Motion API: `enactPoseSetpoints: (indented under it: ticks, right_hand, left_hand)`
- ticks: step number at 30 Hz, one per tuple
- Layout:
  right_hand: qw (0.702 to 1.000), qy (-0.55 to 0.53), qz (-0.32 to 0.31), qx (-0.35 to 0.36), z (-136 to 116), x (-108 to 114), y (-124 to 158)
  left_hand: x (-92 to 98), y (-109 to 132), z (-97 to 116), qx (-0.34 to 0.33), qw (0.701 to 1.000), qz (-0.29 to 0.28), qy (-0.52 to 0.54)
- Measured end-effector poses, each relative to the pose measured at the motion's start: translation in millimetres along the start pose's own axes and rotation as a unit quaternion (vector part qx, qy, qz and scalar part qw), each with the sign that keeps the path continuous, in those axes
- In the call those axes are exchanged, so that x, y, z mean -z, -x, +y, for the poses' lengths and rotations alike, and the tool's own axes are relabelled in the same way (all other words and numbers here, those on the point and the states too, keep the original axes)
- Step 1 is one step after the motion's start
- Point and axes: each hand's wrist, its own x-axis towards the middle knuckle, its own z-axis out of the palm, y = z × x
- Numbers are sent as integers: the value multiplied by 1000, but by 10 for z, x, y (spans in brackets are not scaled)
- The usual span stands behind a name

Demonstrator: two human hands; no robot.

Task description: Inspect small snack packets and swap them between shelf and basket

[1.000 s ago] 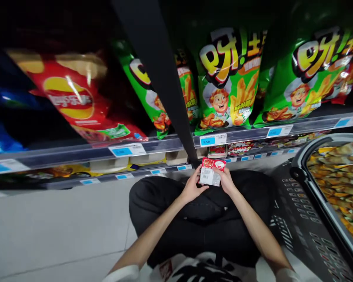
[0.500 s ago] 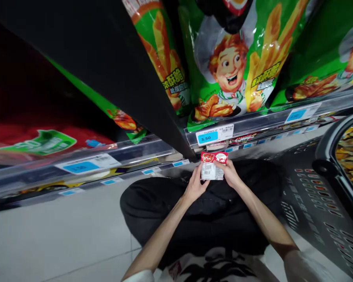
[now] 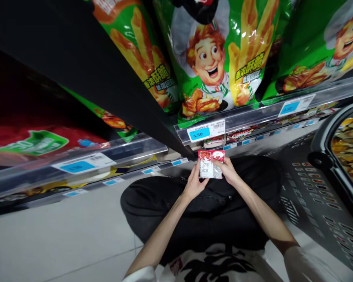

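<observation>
over the lap of black trousers point(image 3: 200, 219), both hands close on a small red-and-white snack packet point(image 3: 211, 164), its white back label facing up: the left hand point(image 3: 194, 184) pinches the packet's left edge and the right hand point(image 3: 229, 172) grips its right edge, so the packet sits between the fingertips, just below the lowest shelf rail. beyond it, a blue 3.50 price tag point(image 3: 206, 131) clips to the shelf rail point(image 3: 253, 115), with green fries-snack bags point(image 3: 211, 66) standing above and a dark shopping basket point(image 3: 317, 172) at the right.
</observation>
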Motion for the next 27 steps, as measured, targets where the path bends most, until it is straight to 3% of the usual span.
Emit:
enactPoseSetpoints:
  ticks: [27]
  right_hand:
    - [999, 31, 11, 1, -52, 12, 3]
  left_hand:
    - [29, -11, 64, -41, 998, -46, -7]
